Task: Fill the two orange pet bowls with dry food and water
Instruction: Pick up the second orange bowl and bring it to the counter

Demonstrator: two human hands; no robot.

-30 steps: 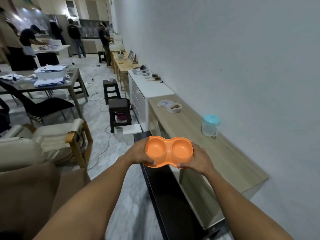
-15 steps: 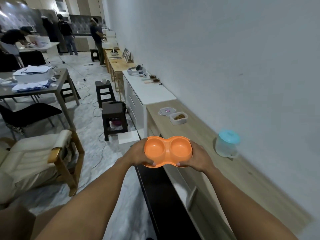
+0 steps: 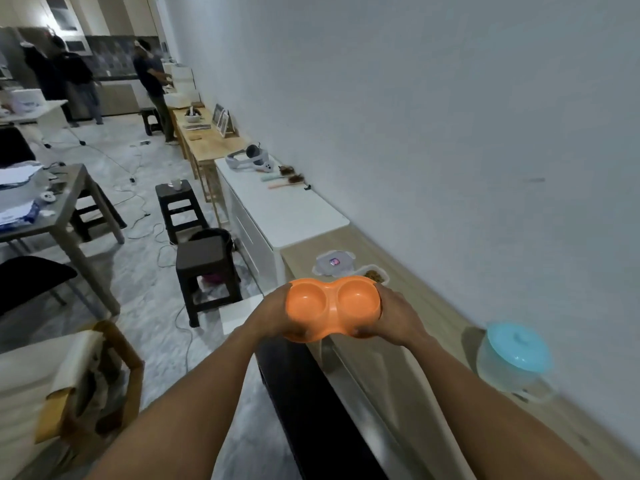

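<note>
I hold an orange double pet bowl [image 3: 333, 306] in the air over the front edge of a wooden counter [image 3: 429, 317]. Both of its hollows are empty. My left hand [image 3: 273, 317] grips its left end and my right hand [image 3: 398, 315] grips its right end. Just behind the bowl sits an open clear container of brown dry food [image 3: 375, 273], partly hidden, with its lid [image 3: 334, 263] lying beside it. A clear water jug with a turquoise lid [image 3: 516, 358] stands on the counter to my right, near the wall.
A black bench [image 3: 311, 410] runs below the counter in front of me. Dark stools [image 3: 207, 268] and floor cables lie to the left, with an armchair [image 3: 69, 386] nearer. A white cabinet [image 3: 277, 209] continues along the wall. Several people stand far back.
I have walked forward along the counter with the bowl in both hands. The food container and the jug are now closer, and the jug has slid to my right.
</note>
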